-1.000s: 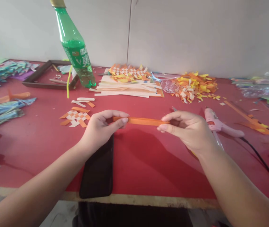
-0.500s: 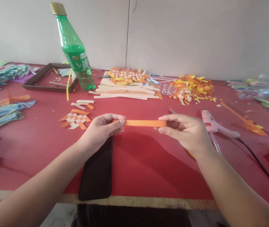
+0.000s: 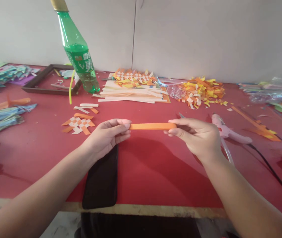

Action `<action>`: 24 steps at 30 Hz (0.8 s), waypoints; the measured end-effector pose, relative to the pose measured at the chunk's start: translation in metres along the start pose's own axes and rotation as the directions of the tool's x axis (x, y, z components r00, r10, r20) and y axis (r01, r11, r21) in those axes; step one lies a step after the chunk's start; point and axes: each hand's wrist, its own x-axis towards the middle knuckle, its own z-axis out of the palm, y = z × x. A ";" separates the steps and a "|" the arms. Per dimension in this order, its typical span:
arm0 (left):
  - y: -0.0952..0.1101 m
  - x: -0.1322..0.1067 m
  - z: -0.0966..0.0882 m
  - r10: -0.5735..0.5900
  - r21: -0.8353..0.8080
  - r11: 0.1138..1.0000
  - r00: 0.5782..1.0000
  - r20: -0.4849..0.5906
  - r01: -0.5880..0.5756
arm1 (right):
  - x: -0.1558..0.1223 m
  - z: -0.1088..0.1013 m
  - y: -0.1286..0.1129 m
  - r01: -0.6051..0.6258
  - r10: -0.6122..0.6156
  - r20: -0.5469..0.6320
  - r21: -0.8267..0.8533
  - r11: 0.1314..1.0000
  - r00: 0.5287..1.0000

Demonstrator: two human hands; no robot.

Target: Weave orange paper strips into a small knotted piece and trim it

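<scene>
An orange paper strip (image 3: 153, 126) is stretched level between my two hands above the red table (image 3: 156, 172). My left hand (image 3: 107, 135) pinches its left end between thumb and fingers. My right hand (image 3: 196, 136) pinches the right end the same way. A black phone (image 3: 102, 181) lies flat under my left wrist near the table's front edge. A small orange and white woven paper piece (image 3: 78, 123) rests just left of my left hand.
A green bottle (image 3: 78, 53) stands at the back, beside a wooden frame (image 3: 40, 81). Cream paper strips (image 3: 131, 94) and orange and yellow scraps (image 3: 201, 91) lie behind. A pink glue gun (image 3: 227, 130) with its black cord (image 3: 274, 170) sits at the right. Blue paper bundles (image 3: 2, 115) lie left.
The strip has gone from slightly tilted to level between my hands, and the visible stretch is a little shorter. Both hands keep their pinch.
</scene>
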 end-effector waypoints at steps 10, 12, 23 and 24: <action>-0.002 0.001 -0.002 0.077 0.077 0.994 0.997 -0.025 -0.075 | 0.008 0.000 0.003 -0.096 0.110 -0.095 0.139 0.986 0.989; -0.003 0.001 -0.002 0.092 0.081 0.993 0.996 -0.019 -0.091 | 0.010 -0.001 0.005 -0.097 0.110 -0.089 0.143 0.985 0.990; -0.003 -0.005 -0.001 0.139 0.084 0.986 0.988 0.066 -0.144 | 0.017 -0.015 0.005 -0.173 0.186 -0.062 0.178 0.969 0.981; -0.002 -0.005 0.000 0.148 0.075 0.985 0.987 0.069 -0.154 | 0.017 -0.016 0.006 -0.173 0.186 -0.059 0.182 0.968 0.981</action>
